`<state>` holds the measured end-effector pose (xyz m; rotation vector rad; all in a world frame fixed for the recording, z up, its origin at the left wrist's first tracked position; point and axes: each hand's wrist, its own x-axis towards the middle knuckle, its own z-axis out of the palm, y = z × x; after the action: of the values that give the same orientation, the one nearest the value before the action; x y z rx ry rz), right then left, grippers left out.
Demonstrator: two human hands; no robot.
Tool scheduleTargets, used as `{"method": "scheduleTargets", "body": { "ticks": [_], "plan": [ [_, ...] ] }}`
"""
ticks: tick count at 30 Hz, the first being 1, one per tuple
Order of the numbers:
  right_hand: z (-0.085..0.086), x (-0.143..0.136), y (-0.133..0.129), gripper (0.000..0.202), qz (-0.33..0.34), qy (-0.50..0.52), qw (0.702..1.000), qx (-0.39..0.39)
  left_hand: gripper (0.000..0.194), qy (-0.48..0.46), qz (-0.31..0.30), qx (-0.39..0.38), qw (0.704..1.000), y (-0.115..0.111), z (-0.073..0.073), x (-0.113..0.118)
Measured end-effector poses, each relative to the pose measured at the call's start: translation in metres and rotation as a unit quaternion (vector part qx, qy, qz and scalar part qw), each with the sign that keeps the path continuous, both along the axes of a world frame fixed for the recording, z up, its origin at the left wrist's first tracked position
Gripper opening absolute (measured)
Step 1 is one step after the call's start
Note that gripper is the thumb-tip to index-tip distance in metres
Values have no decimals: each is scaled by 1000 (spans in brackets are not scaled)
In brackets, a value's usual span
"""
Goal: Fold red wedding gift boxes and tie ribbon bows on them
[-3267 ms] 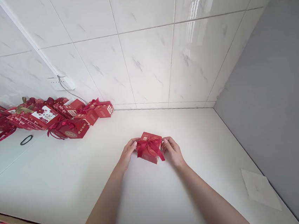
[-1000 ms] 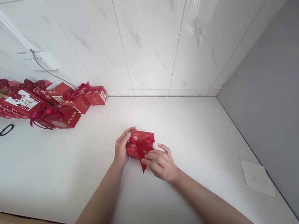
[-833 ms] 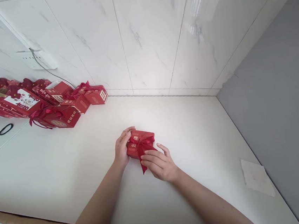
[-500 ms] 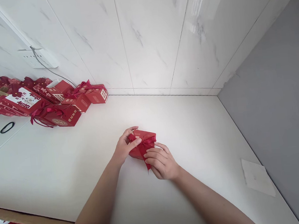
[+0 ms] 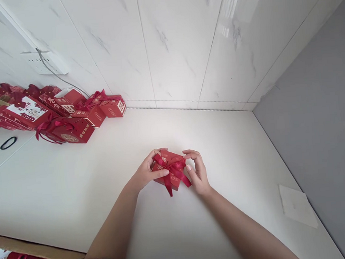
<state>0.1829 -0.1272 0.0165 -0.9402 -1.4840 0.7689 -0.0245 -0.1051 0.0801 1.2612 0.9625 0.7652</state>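
Note:
A small red gift box (image 5: 175, 182) with gold print rests on the white table, tied on top with a dark red ribbon bow (image 5: 176, 166) whose two tails hang over its near side. My left hand (image 5: 148, 170) grips the box at its left, thumb lying on top beside the knot and fingers around the far edge. At the right side, my right hand (image 5: 198, 169) has its thumb and index finger closed around the right loop of the bow, with the other fingers curved behind.
Several red boxes with ribbons (image 5: 73, 131) stand along the tiled wall at the back left. A black band (image 5: 8, 143) lies near them. A cardboard carton (image 5: 34, 249) with more red boxes is at the lower left. A white patch (image 5: 297, 206) lies at the right.
My right hand has moved from the bow's near tail up to its right side. The box has shifted slightly right, and both ribbon tails now show spread apart.

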Motion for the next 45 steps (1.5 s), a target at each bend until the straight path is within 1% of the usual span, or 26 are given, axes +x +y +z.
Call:
{"method": "scheduleTargets", "body": {
  "ticks": [3,6,8,10,12,15,18,21,25,27,33,37,41,45],
  "plan": [
    [4,0,0,17,29,19,999,-15,28,-8,38,-12,999,-2,2,5],
    [13,2,1,15,67,31,996,-56,29,8,69,-22,997,-5,4,9],
    [22,8,4,15,115,25,990,-83,30,16,70,-22,997,-6,5,10],
    [32,15,7,13,170,1,979,-110,31,20,63,-19,998,-7,5,9],
    [44,24,10,10,212,-27,968,-128,32,24,57,-13,998,-7,4,9],
    [56,34,14,8,250,-64,956,-138,34,34,52,-2,998,-7,4,9],
    [63,39,18,7,274,-94,947,-141,36,35,48,2,998,-7,5,9],
    [66,40,23,9,278,-120,942,-143,35,34,43,-4,998,-7,6,9],
    [69,39,29,5,276,-177,935,-135,37,30,37,-14,999,-6,5,9],
    [71,39,31,6,284,-186,931,-135,37,29,38,-11,999,-6,6,9],
    [78,38,37,18,328,-146,915,-184,36,25,28,-8,999,-6,7,9],
    [81,28,49,29,373,-98,897,-215,39,47,24,-14,999,-6,6,7],
    [78,13,67,35,390,-78,893,-210,41,43,26,-22,999,-5,4,7],
    [74,8,81,36,409,-114,886,-187,41,36,24,-29,999,-5,2,7]
  ]
}}
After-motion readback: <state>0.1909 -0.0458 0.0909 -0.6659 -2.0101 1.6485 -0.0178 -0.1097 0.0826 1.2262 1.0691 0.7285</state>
